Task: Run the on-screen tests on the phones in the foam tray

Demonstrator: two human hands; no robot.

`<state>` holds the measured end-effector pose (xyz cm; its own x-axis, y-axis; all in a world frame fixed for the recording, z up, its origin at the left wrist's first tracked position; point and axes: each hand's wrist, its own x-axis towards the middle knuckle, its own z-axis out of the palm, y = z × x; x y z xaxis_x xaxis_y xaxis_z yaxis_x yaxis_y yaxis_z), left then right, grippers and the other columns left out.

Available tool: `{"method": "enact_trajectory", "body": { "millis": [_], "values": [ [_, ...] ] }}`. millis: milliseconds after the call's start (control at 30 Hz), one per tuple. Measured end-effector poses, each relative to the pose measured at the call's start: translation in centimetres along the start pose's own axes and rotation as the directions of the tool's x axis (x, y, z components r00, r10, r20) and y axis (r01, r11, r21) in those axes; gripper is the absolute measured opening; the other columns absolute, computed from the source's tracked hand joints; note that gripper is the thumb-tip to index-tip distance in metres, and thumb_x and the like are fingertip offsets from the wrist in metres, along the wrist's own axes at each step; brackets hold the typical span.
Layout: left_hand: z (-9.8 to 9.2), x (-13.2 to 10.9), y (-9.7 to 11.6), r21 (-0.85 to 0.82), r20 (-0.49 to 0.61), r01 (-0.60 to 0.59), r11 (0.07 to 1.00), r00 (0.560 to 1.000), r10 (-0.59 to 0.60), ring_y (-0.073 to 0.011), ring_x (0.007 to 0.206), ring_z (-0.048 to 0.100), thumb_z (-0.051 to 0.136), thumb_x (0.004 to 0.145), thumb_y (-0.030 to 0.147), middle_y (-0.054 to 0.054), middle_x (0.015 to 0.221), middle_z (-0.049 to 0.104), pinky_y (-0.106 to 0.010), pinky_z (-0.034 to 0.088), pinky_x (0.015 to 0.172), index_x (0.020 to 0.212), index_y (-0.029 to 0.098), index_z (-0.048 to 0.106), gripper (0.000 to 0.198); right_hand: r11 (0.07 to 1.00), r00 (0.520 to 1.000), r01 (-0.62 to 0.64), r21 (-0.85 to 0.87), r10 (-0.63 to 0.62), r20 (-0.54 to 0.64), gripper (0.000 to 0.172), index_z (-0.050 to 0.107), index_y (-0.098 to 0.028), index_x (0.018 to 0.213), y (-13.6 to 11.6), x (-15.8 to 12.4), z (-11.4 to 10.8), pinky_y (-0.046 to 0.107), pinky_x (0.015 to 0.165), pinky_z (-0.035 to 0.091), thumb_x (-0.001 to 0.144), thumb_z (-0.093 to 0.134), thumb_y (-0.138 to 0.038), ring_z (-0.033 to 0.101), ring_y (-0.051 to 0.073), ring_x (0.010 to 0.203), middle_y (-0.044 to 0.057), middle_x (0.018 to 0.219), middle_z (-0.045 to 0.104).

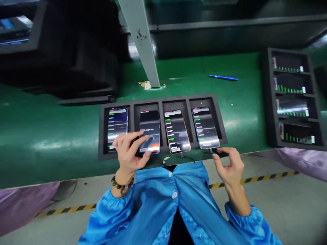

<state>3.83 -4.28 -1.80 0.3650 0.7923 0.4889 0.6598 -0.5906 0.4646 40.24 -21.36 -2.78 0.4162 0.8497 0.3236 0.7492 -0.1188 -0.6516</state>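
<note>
In the tray [161, 114], one phone [150, 121] is shown starting a test; left hand [128, 153] open, empty; right hand [231, 165] nearly pinched, hold can't be told.

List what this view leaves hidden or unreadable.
Head view:
Lower right of the leftmost phone: behind the left hand.
Whether the right hand grips the rightmost plug: too small.
Lettering on the blue pen: too small.
Contents of top-left tray: blurred, cut by left edge.
</note>
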Motion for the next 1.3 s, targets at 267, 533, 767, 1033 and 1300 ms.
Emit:
{"method": "enact_trajectory", "body": {
  "millis": [267,533,767,1033,1300],
  "values": [
    [0.0,0.3,0.1,0.017,-0.044,-0.088,0.996,0.995,0.088,-0.0359,0.113,0.068,0.059,0.102,0.061,-0.01,0.125,0.078,-0.061,0.04,0.112,0.133,0.034,0.077,0.045,0.982,0.981,-0.188,-0.004,0.188,0.041,0.025,0.07,-0.025,0.091,-3.1,-0.4,2.2,0.032,0.062,0.048,0.105,0.071,-0.046,0.055,0.016,0.061,-0.002,0.073,0.062],
    [0.0,0.4,0.2,-0.012,-0.082,-0.092,0.996,0.993,0.091,-0.0341,0.11,0.07,0.058,0.103,0.062,-0.01,0.12,0.08,-0.059,0.04,0.11,0.127,0.033,0.08,0.043,0.991,0.991,-0.133,-0.001,0.133,-0.015,0.03,0.076,-0.02,0.088,-1.7,-0.5,2.4,0.025,0.054,0.048,0.1,0.077,-0.048,0.056,0.011,0.053,-0.002,0.067,0.069],
    [0.0,0.4,0.1,0.01,-0.1,-0.135,0.991,0.986,0.135,-0.0321,0.11,0.071,0.056,0.104,0.06,-0.013,0.118,0.081,-0.054,0.039,0.111,0.121,0.025,0.082,0.046,1.0,0.994,-0.009,-0.006,0.01,0.11,0.021,0.078,-0.021,0.104,-2.8,-0.6,1.3,0.028,0.062,0.055,0.104,0.075,-0.042,0.065,0.015,0.065,0.002,0.082,0.075],
    [0.0,0.8,0.3,0.004,-0.135,-0.156,0.988,0.979,0.155,-0.0318,0.108,0.071,0.053,0.106,0.059,-0.013,0.117,0.081,-0.053,0.04,0.11,0.118,0.024,0.081,0.046,0.998,0.99,-0.059,-0.004,0.059,0.127,0.043,0.072,-0.023,0.11,-10.2,-1.7,5.9,0.037,0.08,0.059,0.095,0.083,-0.061,0.073,0.024,0.094,0.006,0.104,0.073],
    [-0.2,0.7,0.3,-0.056,-0.166,-0.148,0.987,0.977,0.137,-0.031,0.108,0.072,0.052,0.107,0.059,-0.012,0.115,0.082,-0.052,0.039,0.111,0.115,0.025,0.082,0.046,0.999,0.998,0.026,-0.023,-0.025,0.058,0.019,0.077,-0.021,0.099,-10.4,-1.6,8.1,0.035,0.063,0.047,0.106,0.072,-0.039,0.059,0.019,0.067,0.004,0.078,0.075]
  ]
}}
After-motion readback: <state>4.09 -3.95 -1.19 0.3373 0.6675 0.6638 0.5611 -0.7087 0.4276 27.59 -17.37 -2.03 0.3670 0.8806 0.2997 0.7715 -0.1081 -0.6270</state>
